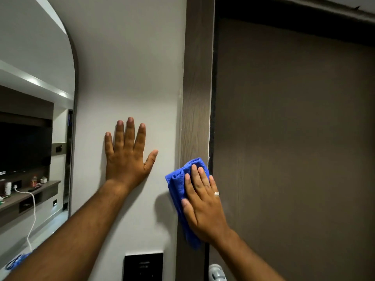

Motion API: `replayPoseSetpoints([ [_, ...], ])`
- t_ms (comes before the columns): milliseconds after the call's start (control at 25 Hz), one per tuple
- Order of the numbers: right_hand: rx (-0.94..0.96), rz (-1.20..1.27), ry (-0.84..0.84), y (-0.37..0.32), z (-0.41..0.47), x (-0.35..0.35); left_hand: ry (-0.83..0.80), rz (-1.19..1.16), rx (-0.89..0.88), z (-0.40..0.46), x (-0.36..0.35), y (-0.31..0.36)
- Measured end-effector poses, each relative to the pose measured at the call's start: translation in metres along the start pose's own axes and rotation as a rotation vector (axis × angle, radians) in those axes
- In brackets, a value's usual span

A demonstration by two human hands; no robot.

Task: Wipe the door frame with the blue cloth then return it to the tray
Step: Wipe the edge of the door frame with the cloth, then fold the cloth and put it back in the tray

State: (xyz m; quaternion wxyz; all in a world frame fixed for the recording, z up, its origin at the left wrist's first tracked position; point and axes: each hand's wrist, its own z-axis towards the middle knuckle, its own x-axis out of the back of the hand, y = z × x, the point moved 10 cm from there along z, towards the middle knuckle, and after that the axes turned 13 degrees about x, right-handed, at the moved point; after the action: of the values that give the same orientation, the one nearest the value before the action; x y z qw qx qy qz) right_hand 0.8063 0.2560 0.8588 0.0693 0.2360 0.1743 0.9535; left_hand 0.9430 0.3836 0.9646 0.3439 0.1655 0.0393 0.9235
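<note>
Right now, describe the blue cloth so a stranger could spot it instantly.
Find the brown door frame between the white wall and the dark door. Low on it, the right hand presses the blue cloth. Nothing else on the frame is blue.

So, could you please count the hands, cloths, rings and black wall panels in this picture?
Hands: 2 (left hand, right hand)
Blue cloth: 1
Ring: 1
Black wall panel: 1
Total: 5

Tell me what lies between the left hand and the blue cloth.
Only bare white wall, in the head view; the left hand lies flat on it, the blue cloth on the door frame.
</note>
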Motion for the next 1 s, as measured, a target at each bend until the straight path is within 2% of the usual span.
replayPoseSetpoints([
  [80, -0.077, 0.043, 0.046, 0.009, 0.004, 0.013, -0.062, -0.023, 0.046, -0.01, -0.001, 0.001],
  [120, -0.181, 0.024, 0.08, 0.019, 0.004, 0.022, -0.098, -0.046, 0.072, -0.019, 0.0, 0.003],
  [200, -0.509, 0.097, 0.144, 0.044, -0.012, 0.034, -0.173, -0.105, 0.119, -0.046, -0.001, 0.006],
  [280, -0.778, 0.257, 0.137, 0.058, -0.036, 0.035, -0.22, -0.204, 0.174, -0.084, 0.002, 0.011],
  [360, -0.885, 0.43, 0.138, 0.059, -0.052, 0.032, -0.267, -0.386, 0.287, -0.124, 0.004, 0.014],
  [520, -0.993, 0.679, 0.292, 0.051, -0.091, 0.049, -0.365, -0.807, 0.45, -0.183, 0.011, 0.051],
  [600, -1.024, 0.744, 0.35, 0.054, -0.12, 0.076, -0.58, -1.021, 0.517, -0.21, -0.001, 0.098],
  [760, -1.162, 0.607, 0.423, 0.083, -0.211, 0.164, -1.274, -1.473, 0.695, -0.289, -0.006, 0.236],
  [840, -1.185, 0.546, 0.398, 0.091, -0.24, 0.195, -1.348, -1.531, 0.713, -0.299, 0.008, 0.271],
  [1000, -1.375, 0.462, 0.441, 0.108, -0.36, 0.293, -1.522, -1.548, 0.546, -0.354, 0.059, 0.389],
])
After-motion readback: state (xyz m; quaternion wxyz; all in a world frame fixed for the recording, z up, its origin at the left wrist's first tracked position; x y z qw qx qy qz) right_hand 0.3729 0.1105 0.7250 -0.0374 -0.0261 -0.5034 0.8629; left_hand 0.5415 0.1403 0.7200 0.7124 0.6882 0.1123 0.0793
